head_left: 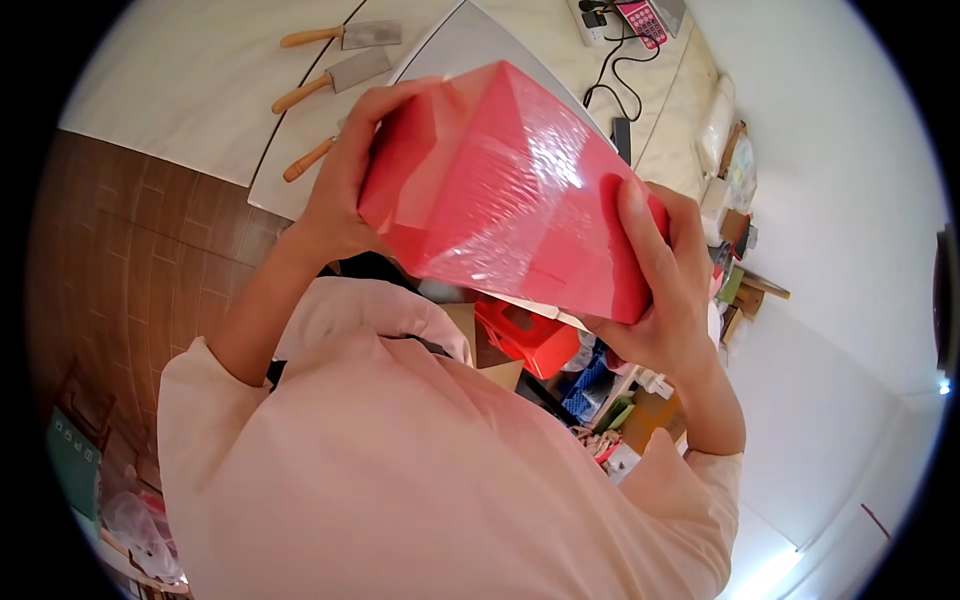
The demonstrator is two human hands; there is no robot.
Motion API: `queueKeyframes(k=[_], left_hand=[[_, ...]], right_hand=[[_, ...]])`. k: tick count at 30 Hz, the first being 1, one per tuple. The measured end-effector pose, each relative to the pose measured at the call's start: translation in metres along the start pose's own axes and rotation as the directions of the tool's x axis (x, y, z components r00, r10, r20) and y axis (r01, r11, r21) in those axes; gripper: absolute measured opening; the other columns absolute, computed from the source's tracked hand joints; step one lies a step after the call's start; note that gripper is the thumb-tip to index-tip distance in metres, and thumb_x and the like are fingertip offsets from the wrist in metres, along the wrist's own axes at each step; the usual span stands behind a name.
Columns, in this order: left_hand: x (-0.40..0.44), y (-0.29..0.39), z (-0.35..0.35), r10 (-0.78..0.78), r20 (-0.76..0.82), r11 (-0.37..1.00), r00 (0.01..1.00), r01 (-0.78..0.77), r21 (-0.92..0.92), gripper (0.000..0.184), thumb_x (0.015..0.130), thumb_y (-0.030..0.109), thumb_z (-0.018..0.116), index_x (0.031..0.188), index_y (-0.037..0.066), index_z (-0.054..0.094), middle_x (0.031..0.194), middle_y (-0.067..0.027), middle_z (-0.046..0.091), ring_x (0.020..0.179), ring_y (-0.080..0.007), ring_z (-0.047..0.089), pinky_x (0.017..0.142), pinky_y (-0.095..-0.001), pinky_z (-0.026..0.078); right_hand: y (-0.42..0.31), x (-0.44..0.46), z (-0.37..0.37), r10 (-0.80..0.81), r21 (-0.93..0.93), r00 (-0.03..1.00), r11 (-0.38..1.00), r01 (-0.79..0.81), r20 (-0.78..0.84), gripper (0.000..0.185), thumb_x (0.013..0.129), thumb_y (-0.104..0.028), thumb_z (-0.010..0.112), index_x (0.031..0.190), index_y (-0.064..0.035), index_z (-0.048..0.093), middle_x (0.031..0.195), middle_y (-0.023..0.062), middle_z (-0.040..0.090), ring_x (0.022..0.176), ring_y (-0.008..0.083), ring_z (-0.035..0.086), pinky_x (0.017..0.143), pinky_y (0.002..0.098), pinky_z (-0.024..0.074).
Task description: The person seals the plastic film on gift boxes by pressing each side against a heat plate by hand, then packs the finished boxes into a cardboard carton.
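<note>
A red box (pixel 540 190) wrapped in shiny clear film is held up in front of my chest, tilted, with one corner toward the top of the view. My left hand (pixel 345 190) grips its left end, fingers over the top edge. At the right end, my right hand (pixel 665 275) presses with thumb and fingers around the side. Beyond the box, a grey flat panel (pixel 450 45) with a pale edge lies on the table, partly hidden. Two cleavers with wooden handles, one upper (pixel 370 35) and one lower (pixel 358 70), lie left of it. A third wooden handle (pixel 308 160) shows beside my left hand.
The pale tabletop (pixel 180 90) spans the top left, above a brown tiled floor (pixel 170 220). A power strip (pixel 592 22), black cables (pixel 603 75) and a pink calculator (pixel 645 22) sit at the back. A red plastic container (pixel 525 335) and a blue basket (pixel 590 388) are below the box.
</note>
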State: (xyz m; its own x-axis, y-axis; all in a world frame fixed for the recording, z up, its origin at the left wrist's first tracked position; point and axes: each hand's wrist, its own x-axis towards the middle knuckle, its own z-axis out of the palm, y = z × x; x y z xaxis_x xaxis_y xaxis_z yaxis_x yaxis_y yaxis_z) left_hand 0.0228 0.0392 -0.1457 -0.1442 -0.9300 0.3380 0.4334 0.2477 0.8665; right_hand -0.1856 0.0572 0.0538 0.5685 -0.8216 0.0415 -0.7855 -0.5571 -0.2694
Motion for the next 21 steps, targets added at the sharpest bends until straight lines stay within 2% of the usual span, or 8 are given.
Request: queueKeyframes(k=[5, 7, 11, 13, 14, 15, 17, 21], left_hand=[[-0.009, -0.01, 0.018, 0.027, 0.053, 0.999, 0.998, -0.026, -0.033, 0.105, 0.049, 0.036, 0.09, 0.136, 0.008, 0.037, 0.128, -0.0097, 0.044, 0.118, -0.0247, 0.044, 0.1, -0.036, 0.035], [-0.011, -0.011, 0.038, 0.053, 0.141, 0.985, 0.989, -0.075, 0.154, 0.102, 0.051, 0.035, 0.089, 0.135, 0.009, 0.038, 0.127, -0.0101, 0.044, 0.114, -0.026, 0.046, 0.097, -0.037, 0.037], [-0.011, -0.004, 0.062, 0.012, 0.197, 0.979, 0.98, -0.051, 0.197, 0.098, 0.053, 0.033, 0.088, 0.134, 0.009, 0.039, 0.126, -0.0107, 0.044, 0.111, -0.0265, 0.047, 0.096, -0.0376, 0.038], [-0.01, -0.006, 0.057, 0.01, 0.205, 0.974, 0.979, -0.056, 0.219, 0.097, 0.053, 0.031, 0.088, 0.134, 0.009, 0.04, 0.124, -0.0108, 0.045, 0.111, -0.0254, 0.047, 0.096, -0.0369, 0.038], [-0.009, -0.005, 0.055, 0.016, 0.221, 0.973, 0.975, -0.066, 0.222, 0.097, 0.053, 0.031, 0.088, 0.134, 0.009, 0.04, 0.124, -0.0108, 0.045, 0.111, -0.0254, 0.047, 0.096, -0.0369, 0.038], [-0.007, -0.004, 0.052, -0.008, 0.228, 0.979, 0.974, -0.039, 0.201, 0.097, 0.053, 0.03, 0.088, 0.134, 0.009, 0.04, 0.123, -0.0111, 0.045, 0.111, -0.0253, 0.047, 0.096, -0.0366, 0.038], [-0.004, -0.005, 0.049, -0.028, 0.251, 0.984, 0.968, -0.017, 0.176, 0.097, 0.053, 0.028, 0.088, 0.135, 0.009, 0.04, 0.122, -0.0114, 0.046, 0.111, -0.0251, 0.047, 0.096, -0.0363, 0.039], [-0.002, -0.008, 0.046, 0.041, 0.263, 0.972, 0.964, -0.1, 0.214, 0.095, 0.055, 0.027, 0.088, 0.135, 0.008, 0.04, 0.12, -0.0119, 0.046, 0.11, -0.0256, 0.047, 0.096, -0.0362, 0.039]], right_hand=[[0.006, -0.028, -0.013, 0.027, -0.022, 0.996, 0.999, -0.025, 0.084, 0.084, 0.053, -0.021, 0.082, 0.131, -0.0144, 0.052, 0.108, 0.0158, 0.053, 0.092, 0.0313, 0.053, 0.076, 0.0411, 0.0443], [0.01, -0.049, -0.018, 0.043, -0.047, 0.995, 0.998, -0.038, 0.095, 0.084, 0.053, -0.021, 0.083, 0.131, -0.0134, 0.051, 0.109, 0.0165, 0.052, 0.093, 0.0318, 0.052, 0.076, 0.0415, 0.0441], [0.023, -0.083, -0.024, 0.082, -0.096, 0.987, 0.993, -0.069, 0.135, 0.09, 0.058, -0.028, 0.082, 0.136, -0.0081, 0.043, 0.118, 0.0197, 0.049, 0.101, 0.0353, 0.051, 0.083, 0.0439, 0.0432], [0.028, -0.086, -0.025, 0.104, 0.1, 0.992, 0.989, -0.112, 0.077, 0.088, 0.065, -0.035, 0.08, 0.137, -0.0016, 0.04, 0.127, 0.0229, 0.045, 0.109, 0.0385, 0.048, 0.09, 0.0454, 0.0416], [0.032, -0.088, -0.03, 0.087, 0.143, 0.995, 0.985, -0.092, 0.044, 0.084, 0.079, -0.048, 0.067, 0.137, 0.0033, 0.037, 0.133, 0.024, 0.041, 0.116, 0.0394, 0.045, 0.097, 0.0458, 0.0371], [0.037, -0.094, -0.035, 0.094, 0.14, 0.995, 0.985, -0.097, 0.028, 0.084, 0.079, -0.048, 0.067, 0.137, 0.0033, 0.037, 0.133, 0.024, 0.041, 0.116, 0.0394, 0.045, 0.097, 0.0458, 0.0371], [0.049, -0.11, -0.045, 0.327, 0.027, 0.944, 0.945, -0.326, -0.048, 0.073, 0.091, -0.056, 0.043, 0.138, -0.0013, 0.038, 0.131, 0.02, 0.046, 0.12, 0.0353, 0.044, 0.1, 0.0433, 0.0341], [0.069, -0.147, -0.035, 0.617, 0.107, 0.785, 0.785, -0.61, -0.052, 0.068, 0.096, -0.056, 0.025, 0.134, -0.0047, 0.046, 0.121, 0.0162, 0.054, 0.116, 0.0313, 0.048, 0.1, 0.0408, 0.0336]])
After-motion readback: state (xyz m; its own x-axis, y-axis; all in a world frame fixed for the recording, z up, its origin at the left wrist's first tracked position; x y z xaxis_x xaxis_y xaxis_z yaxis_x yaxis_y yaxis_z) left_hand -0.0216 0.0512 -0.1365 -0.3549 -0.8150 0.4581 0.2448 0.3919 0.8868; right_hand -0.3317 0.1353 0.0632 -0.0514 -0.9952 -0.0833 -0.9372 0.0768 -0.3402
